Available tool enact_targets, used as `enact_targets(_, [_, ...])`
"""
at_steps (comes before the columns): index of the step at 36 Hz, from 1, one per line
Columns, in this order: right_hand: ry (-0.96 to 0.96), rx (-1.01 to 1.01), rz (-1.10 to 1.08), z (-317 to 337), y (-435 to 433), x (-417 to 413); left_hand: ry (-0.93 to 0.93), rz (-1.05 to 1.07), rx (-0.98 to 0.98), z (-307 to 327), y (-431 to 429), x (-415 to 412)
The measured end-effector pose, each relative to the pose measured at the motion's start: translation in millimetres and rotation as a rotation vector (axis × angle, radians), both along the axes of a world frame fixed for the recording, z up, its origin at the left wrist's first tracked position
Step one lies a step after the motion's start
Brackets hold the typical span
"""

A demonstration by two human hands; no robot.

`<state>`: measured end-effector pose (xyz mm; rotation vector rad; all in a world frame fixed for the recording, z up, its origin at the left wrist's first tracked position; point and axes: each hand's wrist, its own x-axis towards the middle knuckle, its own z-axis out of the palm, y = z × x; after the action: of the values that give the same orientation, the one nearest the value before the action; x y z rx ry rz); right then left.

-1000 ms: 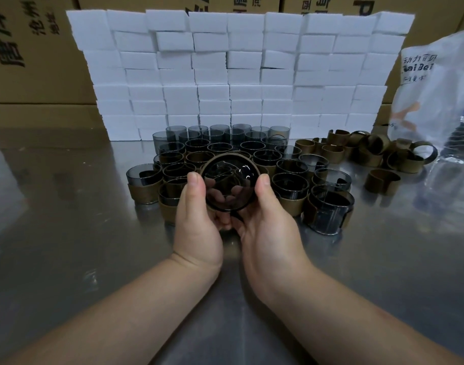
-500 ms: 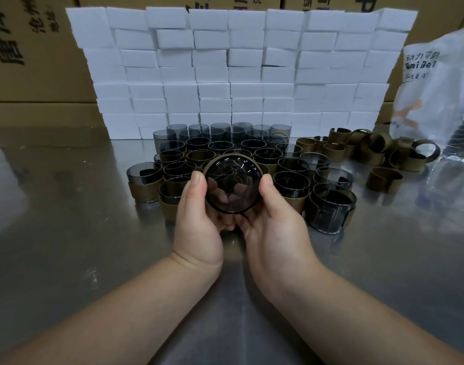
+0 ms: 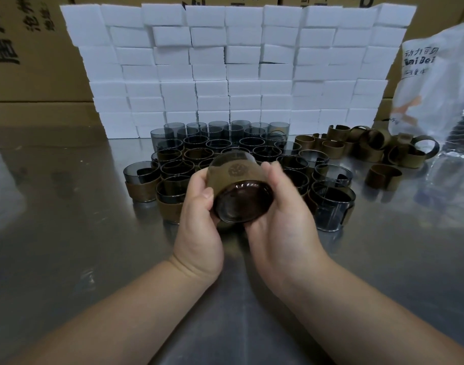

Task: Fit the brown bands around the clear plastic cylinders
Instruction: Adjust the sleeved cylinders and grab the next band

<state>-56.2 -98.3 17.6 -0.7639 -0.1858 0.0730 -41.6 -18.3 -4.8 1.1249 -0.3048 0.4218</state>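
Observation:
Both hands hold one smoky clear cylinder point(image 3: 242, 201) above the metal table, tipped on its side with its base toward me. A brown band point(image 3: 238, 172) with an embossed emblem wraps its wall. My left hand point(image 3: 199, 206) grips the left side, thumb on the base rim. On the right side my right hand point(image 3: 281, 206) curls its fingers over the band. Behind them stand several more cylinders point(image 3: 220, 143), some banded, some bare. Loose brown bands point(image 3: 370, 147) lie in a heap at the right.
A wall of white foam blocks point(image 3: 233, 67) stands behind the cylinders, with cardboard boxes point(image 3: 28, 48) behind it. A printed plastic bag point(image 3: 436, 90) and a clear bottle point(image 3: 460, 159) sit at the right. The steel table point(image 3: 67, 246) reflects the light.
The cylinder was held with its open mouth facing me; now it is turned over, base toward me, with the band visible around its wall. The hands stayed in place.

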Motion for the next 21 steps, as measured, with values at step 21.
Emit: enact_targets(21, [-0.307,-0.502,-0.213,-14.4,0.0,0.0,-0.138,0.184,0.276,-3.5,6.7,0.4])
